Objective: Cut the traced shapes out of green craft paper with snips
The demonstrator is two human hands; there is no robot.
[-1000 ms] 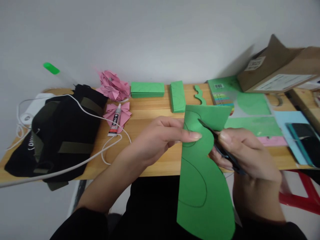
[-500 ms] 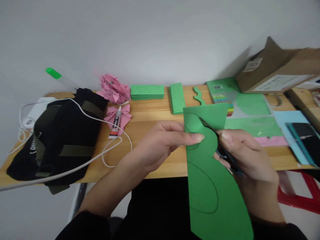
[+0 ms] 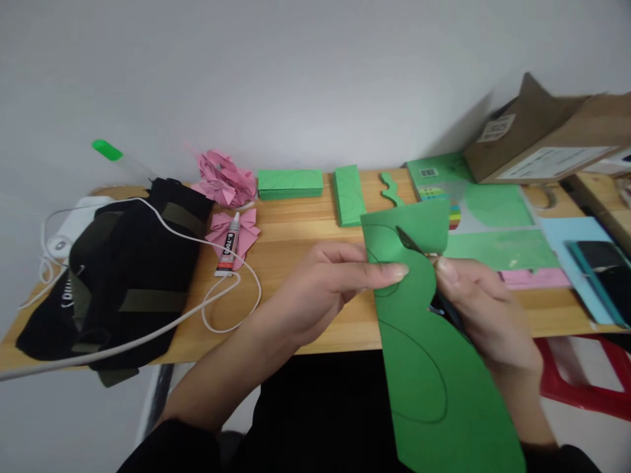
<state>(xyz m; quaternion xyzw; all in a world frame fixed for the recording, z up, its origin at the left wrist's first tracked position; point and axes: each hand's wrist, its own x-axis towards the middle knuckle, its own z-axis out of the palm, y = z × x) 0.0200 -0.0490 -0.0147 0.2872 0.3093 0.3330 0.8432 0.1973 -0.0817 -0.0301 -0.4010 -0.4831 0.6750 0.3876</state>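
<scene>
The left hand (image 3: 326, 284) pinches the green paper (image 3: 428, 358) at four o'clock from the middle while the right hand (image 3: 488, 301) grips the dark scissors (image 3: 449, 312), so small, slow snips, turning the paper round each bend, should work best

A pale grey wall (image 3: 315, 79) — softly shaded — rises behind a wooden table (image 3: 296, 230).

Wooden bench (image 3: 290, 220), bearing a black bag (image 3: 142, 263) left of the left hand (image 3: 330, 286), two green paper stacks (image 3: 290, 182) beyond it, and a light-blue sheet (image 3: 566, 231) right of the right hand (image 3: 488, 299).
</scene>
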